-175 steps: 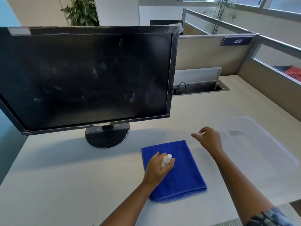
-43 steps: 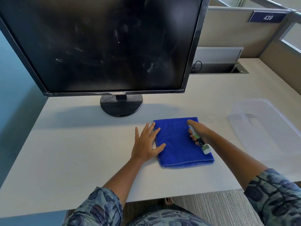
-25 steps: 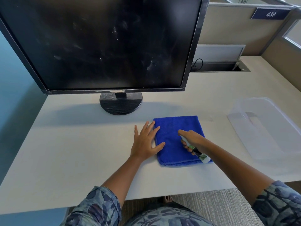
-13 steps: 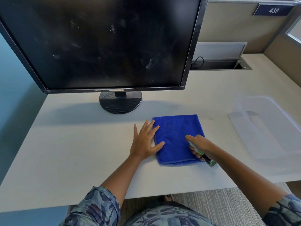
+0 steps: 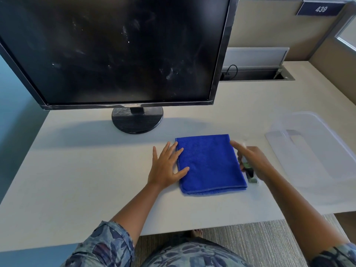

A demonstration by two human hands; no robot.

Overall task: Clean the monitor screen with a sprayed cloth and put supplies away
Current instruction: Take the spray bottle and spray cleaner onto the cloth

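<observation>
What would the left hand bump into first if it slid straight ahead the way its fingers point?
Probably bare desk first; further on, the left hand might meet the monitor's round base, though depth is unclear. The blue cloth lies alongside.

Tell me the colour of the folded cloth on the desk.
The cloth is bright royal blue, plain with no pattern; the head view shows it.

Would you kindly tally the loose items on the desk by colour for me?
Black: 1, the monitor
Blue: 1, the folded microfibre cloth
Clear: 1, the plastic container
White with green label: 1, the spray bottle in the right hand
Total: 4
</observation>
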